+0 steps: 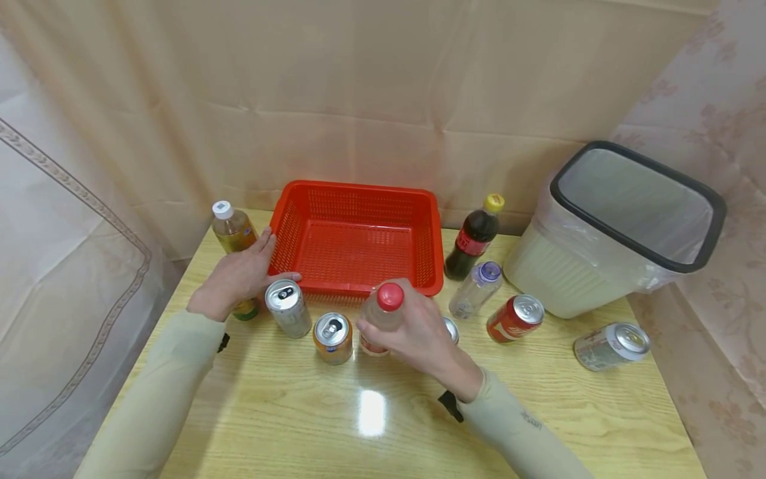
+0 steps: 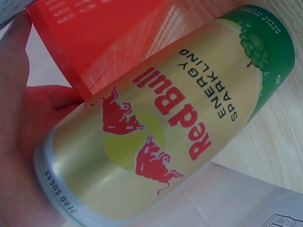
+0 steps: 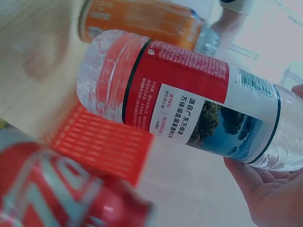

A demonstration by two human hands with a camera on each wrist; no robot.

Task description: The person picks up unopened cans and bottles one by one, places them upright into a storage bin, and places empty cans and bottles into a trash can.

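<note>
My right hand (image 1: 415, 329) grips a clear plastic water bottle (image 3: 189, 101) with a red cap, just in front of the basket; its fingers and thumb wrap the upper part. My left hand (image 1: 242, 276) lies with fingers straight at the left rim of the red basket (image 1: 359, 289). Its thumb is beside the top of a silver can (image 1: 290, 311). Under the left hand stands a gold and green Red Bull can (image 2: 156, 123), its top end by the palm. An orange can (image 1: 333, 339) stands left of the water bottle.
Behind the left hand is a white-capped bottle (image 1: 235, 231). To the right stand a cola bottle (image 1: 473, 239), a purple-topped clear bottle (image 1: 474, 293), a red Coca-Cola can (image 1: 511, 320) and a silver-white can (image 1: 607, 347). A lined bin (image 1: 574, 266) is at the back right.
</note>
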